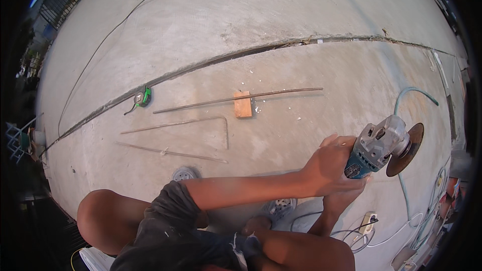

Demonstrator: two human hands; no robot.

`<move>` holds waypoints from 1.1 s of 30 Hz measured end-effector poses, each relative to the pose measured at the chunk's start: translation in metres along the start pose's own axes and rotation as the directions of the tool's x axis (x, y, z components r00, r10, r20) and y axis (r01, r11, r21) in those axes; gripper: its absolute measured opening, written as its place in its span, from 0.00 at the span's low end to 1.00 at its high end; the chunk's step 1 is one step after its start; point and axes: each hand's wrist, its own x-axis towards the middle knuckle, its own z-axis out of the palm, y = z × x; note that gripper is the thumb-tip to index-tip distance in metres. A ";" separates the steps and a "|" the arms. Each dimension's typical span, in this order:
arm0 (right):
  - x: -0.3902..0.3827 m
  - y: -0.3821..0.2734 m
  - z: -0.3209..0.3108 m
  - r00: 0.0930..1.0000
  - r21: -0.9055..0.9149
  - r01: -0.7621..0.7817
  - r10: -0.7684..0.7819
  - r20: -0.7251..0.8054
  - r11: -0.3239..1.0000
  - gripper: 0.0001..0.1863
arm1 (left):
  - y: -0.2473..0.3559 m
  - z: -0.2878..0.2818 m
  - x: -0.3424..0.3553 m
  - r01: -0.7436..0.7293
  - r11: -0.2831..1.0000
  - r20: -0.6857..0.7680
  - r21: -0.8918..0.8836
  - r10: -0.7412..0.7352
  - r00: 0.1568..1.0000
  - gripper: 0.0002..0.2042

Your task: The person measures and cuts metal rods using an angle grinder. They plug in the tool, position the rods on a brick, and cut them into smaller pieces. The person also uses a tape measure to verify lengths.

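On the right, my left hand (329,166) is closed round the teal and grey body of an angle grinder (374,145). The grinder's worn brown disc (406,149) faces right, away from my hands. Partly covered by the left hand, my right hand (346,186) is closed on the lower side of the same tool. Farther left, a long thin steel rod (201,104) lies across an orange brick (243,108), one end raised off the concrete. Nearer me on the floor are a rod bent at a corner (225,130) and a straight rod (196,156).
A green and black tape measure (142,96) lies by the long floor gap (211,60). At lower right sit a white power strip (369,222) with cables and a coiled greenish hose (427,228). A dark cable (108,35) crosses the far concrete. White chips lie around the brick.
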 end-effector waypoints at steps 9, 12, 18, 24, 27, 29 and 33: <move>-0.006 0.026 0.011 0.882 0.228 -0.428 0.350 0.315 0.874 0.24 | 0.023 -0.203 -0.026 -0.132 0.641 0.630 0.757 -0.660 0.409 0.28; -0.020 0.035 -0.006 0.853 0.207 -0.505 0.447 0.271 0.838 0.25 | -0.017 -0.299 -0.057 0.087 0.452 0.382 0.888 -0.828 0.411 0.22; -0.044 0.025 -0.009 0.828 0.266 -0.554 0.491 0.270 0.789 0.36 | -0.193 -0.376 -0.170 0.185 0.393 0.038 0.901 -0.495 0.868 0.22; -0.068 -0.015 -0.012 0.822 0.145 -0.568 0.550 0.150 0.810 0.41 | -0.257 -0.371 -0.167 0.324 0.678 -0.029 0.660 -0.408 0.913 0.14; -0.086 -0.037 0.021 0.832 0.254 -0.548 0.550 0.068 0.797 0.39 | -0.267 -0.372 -0.176 0.275 0.757 -0.020 0.592 -0.327 0.945 0.10; -0.093 -0.039 0.031 0.851 0.307 -0.511 0.524 0.044 0.803 0.37 | -0.274 -0.372 -0.176 0.221 0.787 -0.065 0.576 -0.226 0.972 0.07; -0.101 -0.047 0.028 0.873 0.257 -0.458 0.485 -0.050 0.851 0.35 | -0.289 -0.356 -0.181 0.186 0.814 -0.188 0.550 -0.096 0.977 0.09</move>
